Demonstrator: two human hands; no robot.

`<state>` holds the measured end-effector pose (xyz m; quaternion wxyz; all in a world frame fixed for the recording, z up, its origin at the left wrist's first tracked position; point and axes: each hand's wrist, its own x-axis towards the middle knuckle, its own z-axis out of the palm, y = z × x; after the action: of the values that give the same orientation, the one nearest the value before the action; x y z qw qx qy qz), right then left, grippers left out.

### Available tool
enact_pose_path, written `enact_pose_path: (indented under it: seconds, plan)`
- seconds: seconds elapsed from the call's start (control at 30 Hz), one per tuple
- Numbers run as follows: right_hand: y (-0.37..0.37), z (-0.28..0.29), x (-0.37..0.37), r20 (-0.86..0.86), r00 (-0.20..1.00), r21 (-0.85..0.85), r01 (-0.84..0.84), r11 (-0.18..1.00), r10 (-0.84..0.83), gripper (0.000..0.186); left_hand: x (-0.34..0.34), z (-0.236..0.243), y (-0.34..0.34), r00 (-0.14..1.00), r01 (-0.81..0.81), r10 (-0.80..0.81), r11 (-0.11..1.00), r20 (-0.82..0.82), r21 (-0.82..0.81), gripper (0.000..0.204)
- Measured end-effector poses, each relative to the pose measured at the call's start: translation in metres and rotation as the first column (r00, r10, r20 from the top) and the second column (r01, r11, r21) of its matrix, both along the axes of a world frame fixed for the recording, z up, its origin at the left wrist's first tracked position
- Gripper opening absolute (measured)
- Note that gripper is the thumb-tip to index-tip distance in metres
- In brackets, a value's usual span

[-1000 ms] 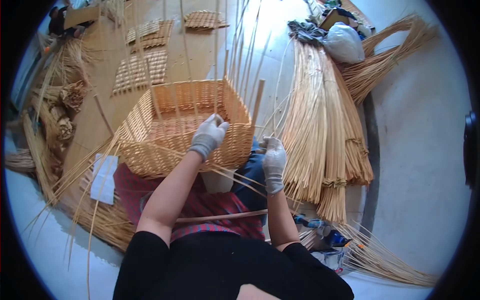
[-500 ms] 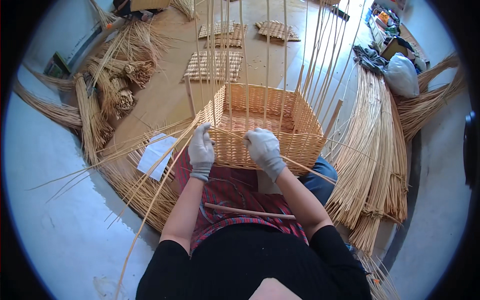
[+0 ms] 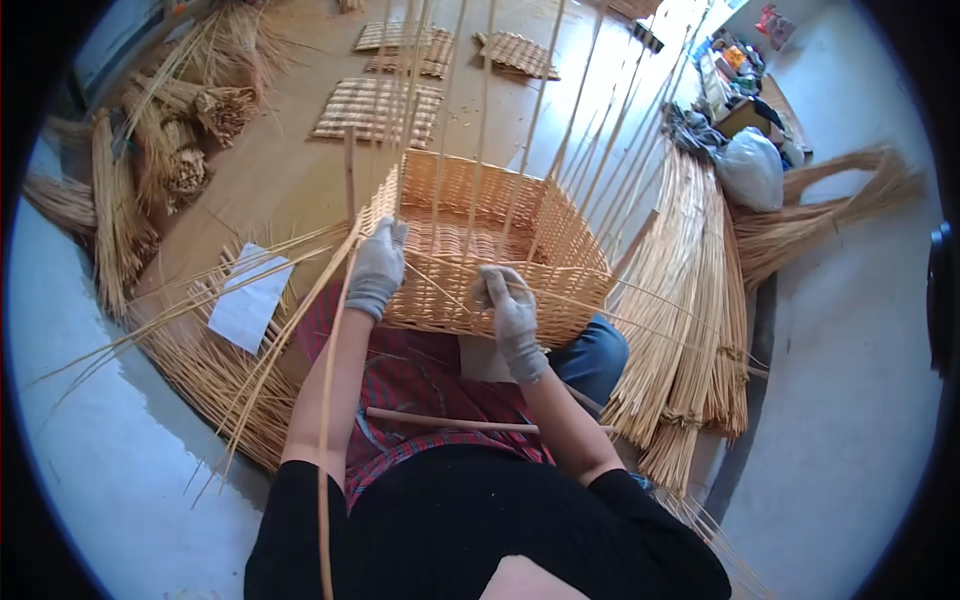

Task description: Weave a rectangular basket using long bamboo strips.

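A rectangular wicker basket [image 3: 560, 312] rests tilted at my knees, with tall upright stakes [image 3: 485, 110] rising from its walls. At its near left corner, my left hand [image 3: 377, 268], in a pale work glove, is closed on the wicker strands that fan out to the left. My right hand [image 3: 508, 315], gloved alike, is in front of the near wall just below the rim. Its fingers are curled in a pinch around a thin wicker strand [image 3: 640, 325] that trails off to the right. Another strand slants across the near wall between the hands.
A wooden stick [image 3: 450, 421] lies across the red plaid cloth [image 3: 400, 385] on my lap. Long wicker bundles [image 3: 690, 300] lie on the right, with more bundles [image 3: 160, 140] at the far left. Woven mats [image 3: 380, 108] and a white sheet [image 3: 250, 298] are on the floor.
The view has swung, so everything sits farther left. My right hand has turned over and dropped a little below the rim, drawing the strand. The left hand stays at the corner.
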<state>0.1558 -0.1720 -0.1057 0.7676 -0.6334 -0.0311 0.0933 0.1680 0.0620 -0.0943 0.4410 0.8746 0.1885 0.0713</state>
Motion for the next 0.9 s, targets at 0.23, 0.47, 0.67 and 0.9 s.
enact_pose_path:
  seconds: [0.23,0.47,0.67,0.9]
  plan:
    - [-0.032,-0.032,0.023,-0.094,0.992,-0.032,0.084,0.996,-0.086,0.022,0.004,-0.029,-0.008,1.0,-0.026,0.027,0.964,0.002,-0.265,0.036]
    - [0.035,0.023,0.045,0.636,0.761,-0.212,0.333,0.919,-0.129,0.032,-0.009,-0.008,-0.013,0.993,0.034,-0.006,0.97,0.117,-0.239,0.024]
    - [0.105,0.112,0.101,0.454,0.886,-0.562,0.205,0.801,0.092,0.073,-0.007,-0.004,-0.02,0.981,-0.095,0.115,0.987,0.155,-0.129,0.031]
    - [-0.027,-0.012,0.014,0.177,0.963,-0.016,0.208,0.978,-0.202,0.014,-0.002,0.047,-0.026,1.0,-0.025,0.026,0.998,0.009,-0.063,0.087]
